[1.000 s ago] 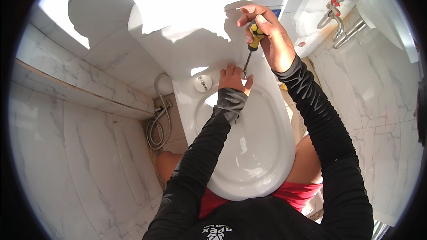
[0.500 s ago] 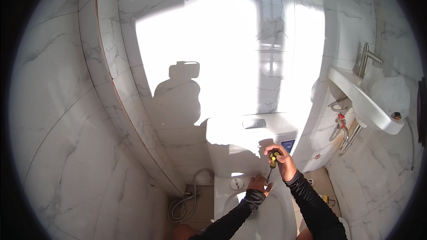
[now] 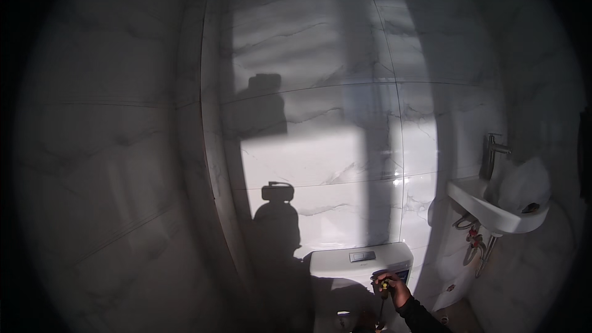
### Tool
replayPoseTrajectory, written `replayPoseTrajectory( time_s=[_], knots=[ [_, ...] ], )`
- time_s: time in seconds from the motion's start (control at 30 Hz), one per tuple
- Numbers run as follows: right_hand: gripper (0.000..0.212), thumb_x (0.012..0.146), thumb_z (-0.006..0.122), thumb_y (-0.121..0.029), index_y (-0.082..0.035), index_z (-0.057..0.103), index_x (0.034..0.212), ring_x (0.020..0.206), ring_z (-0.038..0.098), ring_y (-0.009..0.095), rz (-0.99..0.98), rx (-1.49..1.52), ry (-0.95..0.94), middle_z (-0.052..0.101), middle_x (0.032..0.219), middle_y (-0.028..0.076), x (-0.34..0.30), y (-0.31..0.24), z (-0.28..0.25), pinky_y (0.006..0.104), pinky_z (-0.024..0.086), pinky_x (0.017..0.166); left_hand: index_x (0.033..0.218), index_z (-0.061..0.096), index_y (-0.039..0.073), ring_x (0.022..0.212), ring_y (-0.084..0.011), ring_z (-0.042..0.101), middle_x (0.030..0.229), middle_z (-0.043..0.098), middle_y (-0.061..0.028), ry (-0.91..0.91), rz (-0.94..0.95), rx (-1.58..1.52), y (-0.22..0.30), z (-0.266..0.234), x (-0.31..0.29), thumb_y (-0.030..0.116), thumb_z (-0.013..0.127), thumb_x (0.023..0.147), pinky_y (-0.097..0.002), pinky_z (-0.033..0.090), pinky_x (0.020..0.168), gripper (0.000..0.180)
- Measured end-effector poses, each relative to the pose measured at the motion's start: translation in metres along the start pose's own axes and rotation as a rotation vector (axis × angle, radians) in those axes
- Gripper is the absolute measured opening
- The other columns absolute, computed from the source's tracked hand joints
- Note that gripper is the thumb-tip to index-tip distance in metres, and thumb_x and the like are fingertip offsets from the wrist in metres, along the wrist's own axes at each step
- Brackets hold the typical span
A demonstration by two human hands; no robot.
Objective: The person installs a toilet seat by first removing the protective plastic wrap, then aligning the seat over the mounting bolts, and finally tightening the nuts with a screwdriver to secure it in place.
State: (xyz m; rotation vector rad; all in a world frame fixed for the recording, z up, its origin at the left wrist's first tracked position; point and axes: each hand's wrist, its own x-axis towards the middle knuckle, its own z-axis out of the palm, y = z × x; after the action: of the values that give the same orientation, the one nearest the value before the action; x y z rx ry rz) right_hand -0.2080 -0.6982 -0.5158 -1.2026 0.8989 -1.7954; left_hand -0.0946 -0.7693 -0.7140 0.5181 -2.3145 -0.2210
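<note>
Glossy white marble-patterned wall tiles [image 3: 302, 222] are enclosing a dim bathroom, with window light and a person's shadow falling behind a white, box-shaped ceramic cistern [image 3: 330, 263]. It is standing close against that wall, probably so that the wall is backing it. A silvery rectangular flush button [image 3: 362, 256] is sitting on the cistern's lid, where fingers are presumably meeting it easily from above.

Just before the cistern's right-hand part, the right hand [image 3: 394, 290] is curling its fingers around the yellow-and-black handle of a slim-shafted screwdriver [image 3: 386, 285]. The grip is closing high on the handle, apparently so the thin shaft is hanging free and pointing down; its tip is getting lost at the lower edge. The left hand is hardly showing, if at all, below the cistern, so I cannot tell how open it is or what it is holding.

Right of the cistern, a white ceramic wall basin [image 3: 487, 209] is bearing a crumpled translucent plastic bag [image 3: 524, 185], its raised rim probably containing it.
</note>
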Motion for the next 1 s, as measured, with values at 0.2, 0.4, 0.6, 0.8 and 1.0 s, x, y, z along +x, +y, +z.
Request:
replayPoseTrajectory(
  time_s=[0.2,0.4,0.6,0.8,1.0],
  knots=[
    [0.022,0.096,0.072,-0.015,-0.006,0.056,0.108,0.090,0.062,0.016,-0.200,-0.279,0.149,0.064,0.102,0.009,-0.011,0.005,0.003,0.0324,0.053,0.082,0.092,0.069,0.005,0.096,-0.0378,0.062,0.096,0.066,-0.0167,-0.037,-0.022,-0.008,0.000,-0.006,0.002,0.041,0.069,0.090,-0.0511,0.047,0.090,0.036],
    [0.022,0.096,0.071,-0.016,-0.005,0.054,0.105,0.095,0.064,0.015,-0.072,-0.083,0.046,0.065,0.103,0.010,-0.009,-0.005,0.002,0.0309,0.055,0.084,0.093,0.070,0.004,0.098,-0.0381,0.061,0.099,0.066,-0.0175,-0.054,-0.041,-0.032,0.001,-0.005,-0.003,0.041,0.069,0.090,-0.0512,0.046,0.092,0.037],
    [0.025,0.096,0.072,-0.012,-0.004,0.051,0.106,0.095,0.065,0.016,-0.077,-0.412,-0.020,0.067,0.106,0.011,-0.010,-0.013,0.016,0.0307,0.055,0.084,0.095,0.070,0.004,0.099,-0.0385,0.061,0.102,0.067,-0.0184,-0.079,-0.057,-0.055,0.004,-0.005,-0.010,0.041,0.068,0.090,-0.0514,0.046,0.093,0.038],
    [0.023,0.102,0.067,-0.021,-0.006,0.051,0.109,0.085,0.057,0.011,-0.143,-0.682,0.218,0.061,0.097,0.005,-0.013,-0.010,0.025,0.0262,0.048,0.077,0.089,0.066,0.003,0.096,-0.0421,0.062,0.098,0.065,-0.0215,0.108,0.001,-0.245,0.003,-0.003,-0.020,0.036,0.075,0.087,-0.0547,0.047,0.092,0.034],
    [0.032,0.098,0.044,-0.018,0.000,0.061,0.117,0.115,0.060,0.017,-0.123,-0.448,-0.064,0.065,0.120,0.008,-0.012,-0.012,0.013,0.0327,0.043,0.104,0.091,0.065,0.004,0.092,-0.0390,0.060,0.095,0.063,-0.0176,0.050,-0.058,-0.072,0.005,-0.001,-0.015,0.035,0.073,0.087,-0.0507,0.045,0.088,0.032]
  ],
)
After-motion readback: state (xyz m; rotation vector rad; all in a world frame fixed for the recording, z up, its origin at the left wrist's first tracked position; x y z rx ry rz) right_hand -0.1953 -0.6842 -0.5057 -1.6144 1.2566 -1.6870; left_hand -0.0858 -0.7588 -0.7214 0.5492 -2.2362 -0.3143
